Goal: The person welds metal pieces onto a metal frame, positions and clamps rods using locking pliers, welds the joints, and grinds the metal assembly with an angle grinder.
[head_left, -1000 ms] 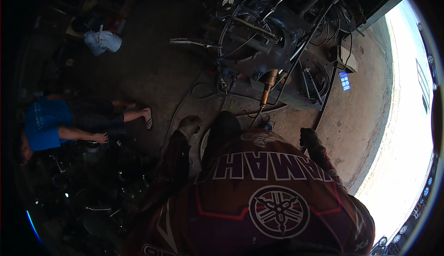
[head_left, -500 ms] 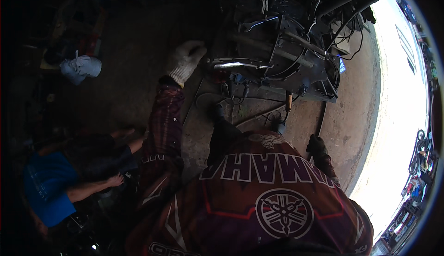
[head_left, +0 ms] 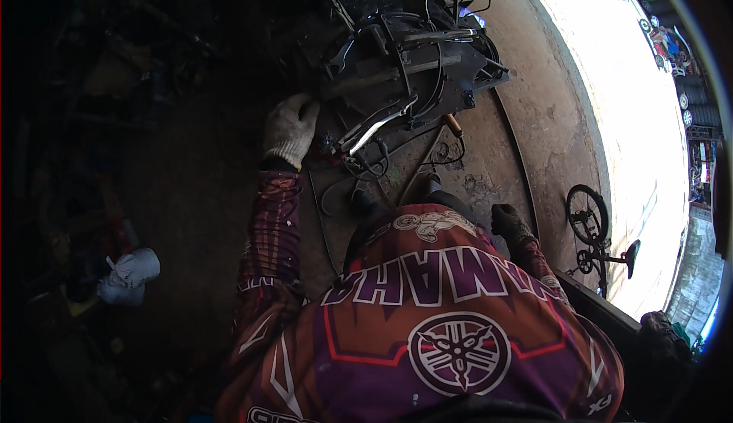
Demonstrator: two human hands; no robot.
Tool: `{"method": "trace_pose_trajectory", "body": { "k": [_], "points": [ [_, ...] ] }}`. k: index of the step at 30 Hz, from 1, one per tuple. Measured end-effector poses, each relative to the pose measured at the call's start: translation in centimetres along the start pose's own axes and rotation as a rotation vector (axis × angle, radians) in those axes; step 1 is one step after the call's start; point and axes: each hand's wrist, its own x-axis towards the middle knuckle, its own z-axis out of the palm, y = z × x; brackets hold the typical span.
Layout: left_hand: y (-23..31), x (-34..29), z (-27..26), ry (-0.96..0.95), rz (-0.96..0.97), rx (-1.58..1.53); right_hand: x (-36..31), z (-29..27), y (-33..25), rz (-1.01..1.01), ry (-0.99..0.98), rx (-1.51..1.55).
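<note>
My left hand (head_left: 290,129), in a pale knitted work glove, is at the left edge of a dark metal workbench (head_left: 359,101). Its fingers curl inward, and whatever they may hold is hidden. Close by on the bench lie a shiny bent metal bar or tool handle (head_left: 382,127) and an open-end wrench (head_left: 340,55). Cables and metal bars are spread over the bench top. Low at my right side is my right hand (head_left: 506,221), dark and in shadow, its fingers curled closed. I cannot make out anything in it.
An orange-brown handle (head_left: 453,125) hangs at the bench's near edge. Cables (head_left: 513,137) trail over the concrete floor around my feet. To the right a bicycle (head_left: 589,217) stands at the bright opening. A pale cloth-like bundle (head_left: 131,270) sits at the left among dark clutter.
My view has swung to the right, bringing the bicycle into sight; the person in a blue shirt has gone out of it. My gloved left hand stays by the bench's left edge, fingers still curled.
</note>
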Motion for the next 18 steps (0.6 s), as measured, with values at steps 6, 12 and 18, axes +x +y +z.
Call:
{"method": "trace_pose_trajectory", "body": {
  "k": [6, 12, 18],
  "points": [
    [0.8, 9.9, -0.2, 0.149, 0.341, 0.371, -2.9, 1.5, 4.8, 0.055, 0.055, -0.109],
    [4.5, 16.4, 0.9, -0.189, 0.172, 0.823, -2.9, 2.3, 6.9, 0.048, 0.108, -0.046],
    [3.7, 18.8, 1.8, -0.347, 0.516, 0.769, -5.1, 2.8, 6.8, 0.103, 0.163, 0.033]
  ]
}}
